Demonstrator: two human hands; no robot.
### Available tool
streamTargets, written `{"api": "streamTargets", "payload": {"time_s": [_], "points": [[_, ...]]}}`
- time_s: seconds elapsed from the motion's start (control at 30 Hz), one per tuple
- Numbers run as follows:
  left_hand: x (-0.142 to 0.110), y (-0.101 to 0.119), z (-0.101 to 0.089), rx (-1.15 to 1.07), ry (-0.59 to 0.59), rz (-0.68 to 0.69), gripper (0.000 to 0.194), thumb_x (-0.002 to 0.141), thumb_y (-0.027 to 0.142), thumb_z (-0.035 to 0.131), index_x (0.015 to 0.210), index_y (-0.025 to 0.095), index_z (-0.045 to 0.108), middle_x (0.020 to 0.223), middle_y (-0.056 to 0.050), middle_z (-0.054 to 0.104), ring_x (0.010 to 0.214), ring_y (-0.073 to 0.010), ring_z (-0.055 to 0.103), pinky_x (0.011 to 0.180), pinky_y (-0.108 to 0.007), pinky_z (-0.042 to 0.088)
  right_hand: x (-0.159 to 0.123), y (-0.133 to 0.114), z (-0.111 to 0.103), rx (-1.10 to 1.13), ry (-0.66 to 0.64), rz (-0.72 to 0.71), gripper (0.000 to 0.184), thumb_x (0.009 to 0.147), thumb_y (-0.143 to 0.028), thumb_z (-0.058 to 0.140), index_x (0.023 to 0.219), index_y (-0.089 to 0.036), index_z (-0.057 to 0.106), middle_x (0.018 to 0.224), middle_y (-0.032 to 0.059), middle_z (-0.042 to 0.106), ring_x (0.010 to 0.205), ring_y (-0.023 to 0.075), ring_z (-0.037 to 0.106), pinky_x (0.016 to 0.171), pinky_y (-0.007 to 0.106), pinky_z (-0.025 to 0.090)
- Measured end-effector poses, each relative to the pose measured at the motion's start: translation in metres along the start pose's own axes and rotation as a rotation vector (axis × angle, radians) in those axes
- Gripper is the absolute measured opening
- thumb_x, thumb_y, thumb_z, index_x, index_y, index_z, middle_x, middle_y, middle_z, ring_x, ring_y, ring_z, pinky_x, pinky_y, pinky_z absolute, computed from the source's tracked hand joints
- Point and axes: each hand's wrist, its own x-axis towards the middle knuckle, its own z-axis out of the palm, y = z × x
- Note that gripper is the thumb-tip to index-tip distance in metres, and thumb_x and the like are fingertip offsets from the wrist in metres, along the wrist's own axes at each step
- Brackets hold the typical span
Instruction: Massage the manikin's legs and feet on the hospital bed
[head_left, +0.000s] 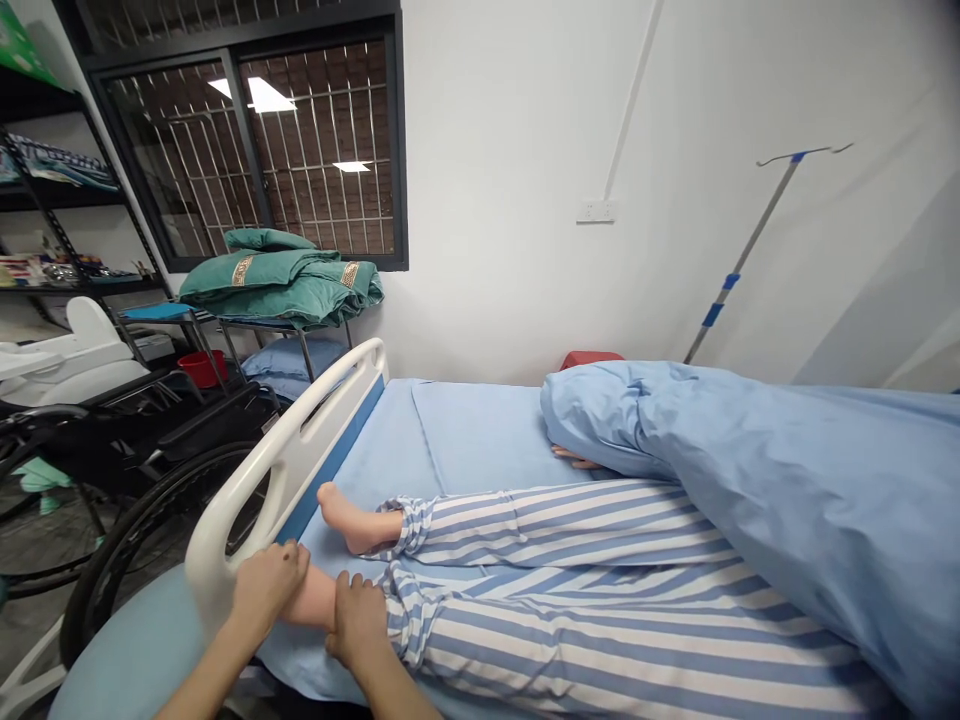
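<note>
My left hand [266, 590] grips the near bare foot [309, 598] of a figure lying on a hospital bed. My right hand [358, 620] wraps the same leg at the ankle, just below the cuff. The legs wear blue-and-white striped pyjama trousers [570, 640]. The other bare foot [352, 520] rests on the sheet, untouched, beyond my hands. A light blue blanket [787, 480] covers the upper body, with a hand [575, 458] showing at its edge. The white bed side rail [292, 470] stands just left of my hands.
A black wheelchair [150, 470] stands left of the bed, with a white commode chair [75, 350] behind it. Farther back are a metal rack holding green folded linens [277, 285], a storage shelf [52, 190], and a barred window. An IV pole [739, 260] stands beyond the bed.
</note>
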Motion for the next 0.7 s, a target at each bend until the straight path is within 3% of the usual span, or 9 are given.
{"api": "streamTargets", "payload": {"time_s": [0.3, 0.5, 0.7], "points": [[0.022, 0.010, -0.014, 0.084, -0.106, 0.092, 0.040, 0.082, 0.019, 0.031, 0.090, 0.011, 0.069, 0.085, -0.019, 0.066, 0.083, -0.0253, 0.062, 0.072, -0.036, 0.043, 0.000, 0.000, 0.001, -0.004, -0.007, -0.018, 0.065, 0.050, -0.032, 0.074, 0.107, -0.016, 0.048, 0.093, 0.0125, 0.059, 0.083, 0.0298, 0.058, 0.068, 0.044, 0.047], [0.031, 0.018, -0.015, 0.120, -0.183, 0.163, 0.043, 0.081, 0.022, 0.030, 0.091, 0.006, 0.069, 0.088, -0.020, 0.067, 0.084, -0.0314, 0.061, 0.072, -0.041, 0.041, 0.002, 0.002, 0.005, 0.000, 0.005, -0.029, 0.063, 0.050, -0.034, 0.074, 0.105, -0.016, 0.048, 0.092, 0.0120, 0.058, 0.084, 0.0294, 0.058, 0.068, 0.044, 0.047], [0.028, 0.019, -0.004, 0.067, -0.082, 0.058, 0.046, 0.082, 0.027, 0.027, 0.087, 0.009, 0.069, 0.086, -0.019, 0.067, 0.081, -0.0297, 0.062, 0.070, -0.040, 0.042, 0.002, 0.001, 0.002, 0.007, -0.023, -0.010, 0.063, 0.051, -0.033, 0.074, 0.105, -0.015, 0.047, 0.094, 0.0131, 0.058, 0.085, 0.0295, 0.058, 0.069, 0.043, 0.047]]}}
